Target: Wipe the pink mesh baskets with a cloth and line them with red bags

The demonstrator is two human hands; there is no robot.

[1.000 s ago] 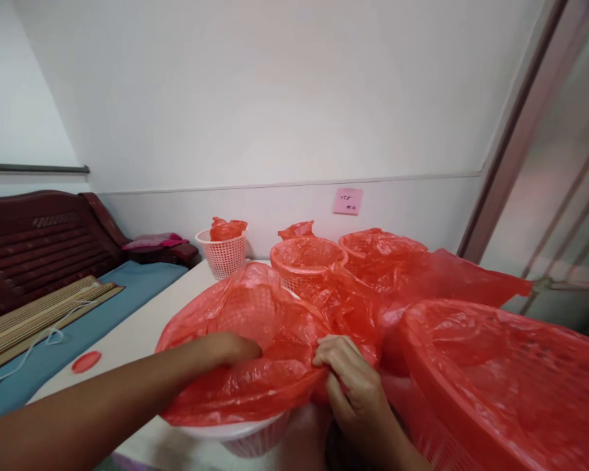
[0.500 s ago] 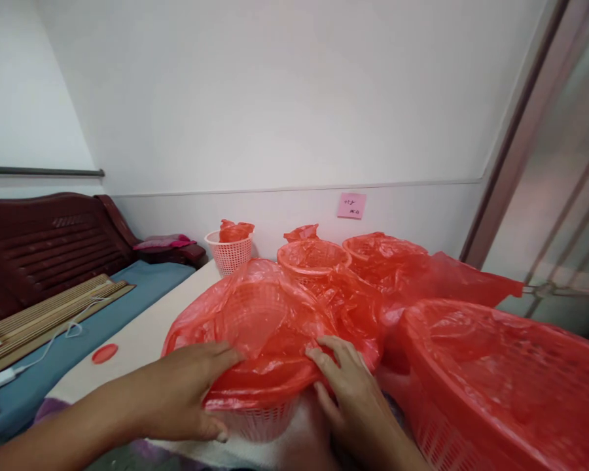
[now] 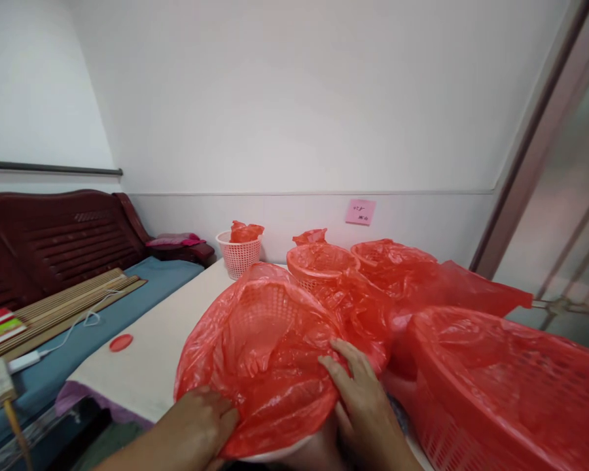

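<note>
A pale plastic basket lined with a red plastic bag (image 3: 260,366) is tilted toward me, its mouth facing me. The bag is folded over the rim and hides most of the basket. My left hand (image 3: 203,418) is closed over the rim at the front left, its fingertips inside the mouth. At the right side of the rim, my right hand (image 3: 356,386) grips bag and edge together, fingers over the top and thumb below. Close by on the right stands a larger red basket (image 3: 436,392), also lined with red plastic.
Behind are a pink basket (image 3: 240,258) with red plastic in it and two more lined baskets, one a red basket (image 3: 321,261). A red lid (image 3: 121,342) lies on the white-covered table (image 3: 161,333). A pink note (image 3: 360,212) is on the wall; left is a wooden bench (image 3: 69,242).
The basket has tipped further toward me, so its mouth shows more fully. My left hand has moved down and curled over the rim. The view has shifted slightly left.
</note>
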